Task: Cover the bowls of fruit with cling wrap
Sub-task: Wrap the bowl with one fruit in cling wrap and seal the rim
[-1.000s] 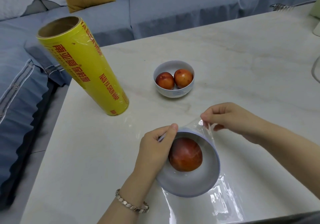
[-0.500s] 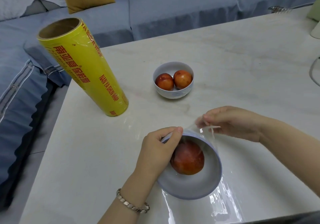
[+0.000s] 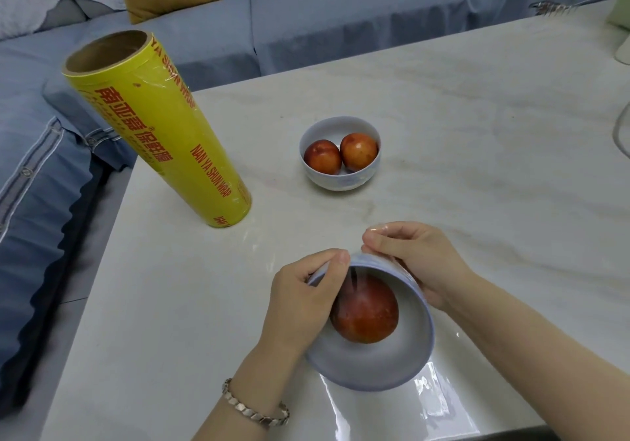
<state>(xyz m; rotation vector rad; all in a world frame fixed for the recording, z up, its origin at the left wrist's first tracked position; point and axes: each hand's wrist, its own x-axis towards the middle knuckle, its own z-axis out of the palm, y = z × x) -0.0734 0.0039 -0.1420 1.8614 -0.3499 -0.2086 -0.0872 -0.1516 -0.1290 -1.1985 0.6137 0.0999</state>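
Note:
A pale blue bowl (image 3: 371,362) with one red fruit (image 3: 366,313) sits near the table's front edge on a sheet of clear cling wrap (image 3: 429,403). My left hand (image 3: 303,301) grips the bowl's left rim, thumb on the far edge. My right hand (image 3: 412,258) pinches the film at the bowl's far rim and curls round its right side. A second bowl (image 3: 341,178) holding two red fruits (image 3: 341,156) stands uncovered further back. The yellow cling wrap roll (image 3: 160,134) stands upright at the left.
The white marble table (image 3: 477,134) ends close to a blue sofa (image 3: 306,14) at the back and left. A glass rim (image 3: 622,134) and pale objects (image 3: 622,14) show at the right edge.
My right hand has moved left and nearer, from beside the bowl onto its far rim, drawing the film up with it. The left hand keeps its hold.

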